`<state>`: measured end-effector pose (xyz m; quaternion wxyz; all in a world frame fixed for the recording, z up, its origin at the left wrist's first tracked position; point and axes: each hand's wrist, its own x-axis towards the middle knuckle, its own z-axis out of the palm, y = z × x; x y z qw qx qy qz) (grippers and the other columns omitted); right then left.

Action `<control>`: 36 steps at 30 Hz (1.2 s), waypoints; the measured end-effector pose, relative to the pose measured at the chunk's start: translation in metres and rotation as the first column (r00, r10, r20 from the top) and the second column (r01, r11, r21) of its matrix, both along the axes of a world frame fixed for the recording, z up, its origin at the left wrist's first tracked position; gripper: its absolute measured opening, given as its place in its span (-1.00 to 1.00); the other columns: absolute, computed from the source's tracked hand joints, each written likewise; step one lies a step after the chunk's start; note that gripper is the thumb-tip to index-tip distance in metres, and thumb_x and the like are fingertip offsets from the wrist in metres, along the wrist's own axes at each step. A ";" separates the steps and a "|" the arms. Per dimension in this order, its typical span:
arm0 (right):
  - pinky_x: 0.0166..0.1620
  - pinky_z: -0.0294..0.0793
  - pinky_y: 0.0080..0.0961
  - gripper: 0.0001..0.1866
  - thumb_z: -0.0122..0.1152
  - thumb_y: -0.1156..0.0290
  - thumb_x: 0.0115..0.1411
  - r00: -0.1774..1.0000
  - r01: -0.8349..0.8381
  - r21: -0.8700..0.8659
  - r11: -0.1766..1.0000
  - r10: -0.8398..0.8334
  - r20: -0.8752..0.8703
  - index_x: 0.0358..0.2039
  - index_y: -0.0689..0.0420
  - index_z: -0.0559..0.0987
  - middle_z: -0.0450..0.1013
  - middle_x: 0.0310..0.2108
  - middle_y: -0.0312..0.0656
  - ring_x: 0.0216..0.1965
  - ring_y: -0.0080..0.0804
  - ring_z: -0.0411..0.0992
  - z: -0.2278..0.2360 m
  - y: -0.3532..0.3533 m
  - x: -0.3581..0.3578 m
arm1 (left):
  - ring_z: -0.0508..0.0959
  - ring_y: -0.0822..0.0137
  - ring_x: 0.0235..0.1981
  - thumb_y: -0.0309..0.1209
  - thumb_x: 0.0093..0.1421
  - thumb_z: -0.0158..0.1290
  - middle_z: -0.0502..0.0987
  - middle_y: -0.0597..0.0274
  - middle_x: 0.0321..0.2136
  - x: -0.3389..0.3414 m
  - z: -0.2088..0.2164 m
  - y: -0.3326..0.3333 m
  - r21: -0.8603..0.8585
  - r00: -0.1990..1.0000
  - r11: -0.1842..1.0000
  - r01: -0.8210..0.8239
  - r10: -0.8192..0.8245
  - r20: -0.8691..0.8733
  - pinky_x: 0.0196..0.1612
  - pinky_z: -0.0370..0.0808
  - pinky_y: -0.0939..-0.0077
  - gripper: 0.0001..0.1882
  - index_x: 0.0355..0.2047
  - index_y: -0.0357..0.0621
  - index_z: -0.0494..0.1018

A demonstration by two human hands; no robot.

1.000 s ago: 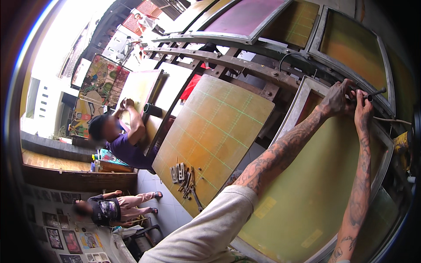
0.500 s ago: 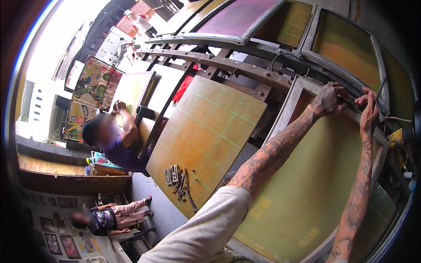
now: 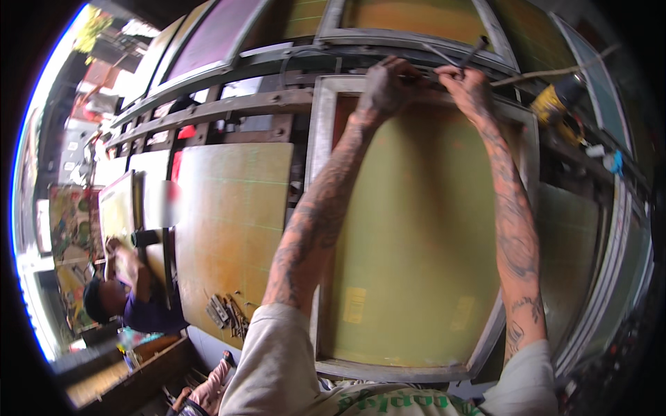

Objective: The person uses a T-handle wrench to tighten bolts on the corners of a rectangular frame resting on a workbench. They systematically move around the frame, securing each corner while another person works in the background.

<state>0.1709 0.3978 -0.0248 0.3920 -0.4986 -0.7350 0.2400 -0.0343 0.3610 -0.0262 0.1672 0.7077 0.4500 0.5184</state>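
Observation:
A large screen-printing frame (image 3: 321, 139) with a greenish-yellow mesh (image 3: 416, 236) lies in front of me. My left hand (image 3: 388, 87) is closed at its far bar, with the fingers curled down; whatever they grip is hidden. Just to the right, my right hand (image 3: 468, 87) is closed on a slim metal tool with a dark end (image 3: 480, 47), which sticks up beyond the fingers. Both tattooed forearms reach across the mesh.
Left of the frame, a yellowish gridded board (image 3: 232, 215) carries metal clamps and loose hardware (image 3: 225, 313). Dark rails (image 3: 270, 102) run behind. A yellow-and-black power tool (image 3: 558, 100) lies at the right. A co-worker in purple (image 3: 149, 308) works at the far left.
My view has swung right, so the frame now sits centrally. My right hand's fingers, partly extended before, are now closed round the slim tool. The left hand stays by the far bar.

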 end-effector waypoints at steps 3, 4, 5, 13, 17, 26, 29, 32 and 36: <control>-0.45 0.36 -0.55 -0.82 0.36 0.26 0.06 0.999 0.018 -0.102 0.995 -0.023 -0.047 -0.35 0.02 0.74 0.47 -0.64 -0.40 -0.59 -0.63 0.37 0.000 0.005 0.010 | 0.63 0.09 -0.36 -0.30 -0.03 0.40 0.59 0.08 -0.43 0.005 0.004 0.000 0.040 0.996 0.999 -0.023 0.026 -0.079 -0.32 0.58 0.29 -0.74 -0.45 -0.19 0.60; -0.46 0.35 -0.56 -0.83 0.36 0.27 0.05 0.996 0.013 -0.146 0.989 -0.026 -0.090 -0.36 0.03 0.74 0.44 -0.66 -0.43 -0.60 -0.64 0.35 0.002 0.005 0.009 | 0.63 0.08 -0.35 -0.32 0.00 0.36 0.58 0.08 -0.43 0.003 0.005 0.000 0.049 0.995 0.999 -0.022 0.027 -0.098 -0.30 0.57 0.27 -0.77 -0.43 -0.18 0.60; -0.47 0.33 -0.56 -0.82 0.36 0.26 0.03 0.988 -0.009 -0.149 0.989 -0.013 -0.151 -0.37 0.04 0.74 0.42 -0.67 -0.44 -0.59 -0.64 0.34 0.003 0.002 0.007 | 0.62 0.06 -0.33 -0.37 0.04 0.27 0.58 0.08 -0.41 -0.001 0.004 0.000 0.061 0.992 0.998 0.016 -0.008 -0.129 -0.26 0.56 0.24 -0.86 -0.42 -0.16 0.59; -0.45 0.36 -0.57 -0.79 0.47 0.30 -0.01 0.983 -0.035 -0.275 0.961 -0.016 -0.183 -0.47 0.14 0.65 0.45 -0.61 -0.41 -0.57 -0.65 0.35 0.009 -0.001 0.008 | 0.60 0.03 -0.17 -0.42 0.07 0.22 0.58 0.06 -0.22 0.002 -0.001 -0.002 0.105 0.983 0.994 -0.009 0.028 -0.184 -0.18 0.55 0.22 -0.85 -0.33 -0.13 0.54; -0.44 0.39 -0.53 -0.77 0.47 0.26 -0.01 0.995 0.032 -0.258 0.966 -0.055 -0.085 -0.50 0.14 0.63 0.48 -0.63 -0.35 -0.57 -0.60 0.40 0.016 -0.009 0.005 | 0.60 0.03 -0.11 -0.39 0.10 0.22 0.58 0.06 -0.09 0.006 -0.012 0.005 0.139 0.978 0.990 -0.008 0.037 -0.205 -0.03 0.47 0.14 -0.80 -0.29 -0.12 0.48; -0.49 0.25 -0.55 -0.80 0.40 0.33 -0.01 0.998 0.057 -0.109 0.992 -0.060 -0.022 -0.53 0.15 0.56 0.31 -0.67 -0.42 -0.59 -0.67 0.25 0.009 -0.009 0.001 | 0.61 0.09 -0.23 -0.20 0.16 0.16 0.60 0.18 -0.26 0.004 0.002 0.003 -0.048 0.907 0.998 -0.043 0.019 -0.421 0.01 0.34 0.11 -0.76 -0.21 0.02 0.49; -0.47 0.27 -0.55 -0.84 0.41 0.36 0.00 0.992 -0.048 -0.061 0.997 0.041 -0.116 -0.50 0.12 0.59 0.38 -0.62 -0.45 -0.54 -0.68 0.29 0.000 -0.002 -0.004 | 0.62 0.08 -0.20 -0.23 0.15 0.18 0.62 0.16 -0.28 -0.005 -0.004 0.004 -0.052 0.958 0.999 -0.007 -0.008 -0.287 -0.04 0.45 0.14 -0.78 -0.21 0.06 0.55; -0.38 0.35 -0.58 -0.88 0.38 0.47 0.06 0.938 -0.181 -0.027 0.983 0.164 -0.305 -0.38 0.19 0.63 0.48 -0.46 -0.43 -0.43 -0.68 0.36 -0.029 0.013 0.011 | 0.64 0.05 -0.16 -0.27 0.12 0.21 0.63 0.10 -0.22 -0.002 0.009 0.000 -0.157 0.962 0.988 -0.004 -0.039 -0.269 -0.09 0.55 0.15 -0.83 -0.27 0.04 0.59; -0.38 0.26 -0.67 -0.83 0.35 0.38 0.16 0.971 -0.172 -0.094 0.981 0.153 -0.183 -0.32 0.21 0.66 0.36 -0.50 -0.52 -0.45 -0.72 0.25 -0.024 0.012 0.016 | 0.66 0.09 -0.22 -0.38 -0.01 0.31 0.65 0.11 -0.31 -0.008 -0.007 0.002 -0.006 0.983 1.000 0.019 -0.020 -0.184 -0.12 0.56 0.25 -0.74 -0.27 -0.06 0.58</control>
